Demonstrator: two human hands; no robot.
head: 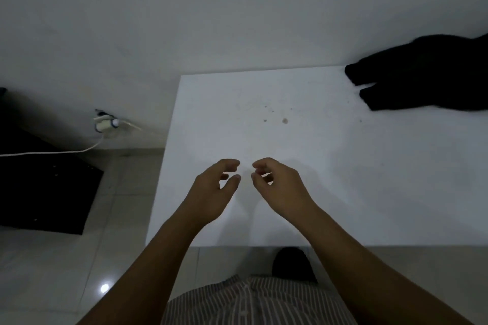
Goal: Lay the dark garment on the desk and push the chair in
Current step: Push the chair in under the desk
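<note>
A: Where's the dark garment (427,74)?

B: Upper right of the frame, on the white desk (264,113) by the wall, partly cut off by the edge. So that half looks done, imo.

A: And your hands?

B: Your left hand (211,190) and right hand (277,187) hover over the desk, lower center — fingers loosely curled, nearly tip to tip, holding nothing.

A: The chair?

B: Can't tell. A dark rounded shape (293,262) shows below the desk's near edge, bottom center — maybe a seat, maybe not. Pushing it in is prob. what's left.
</note>
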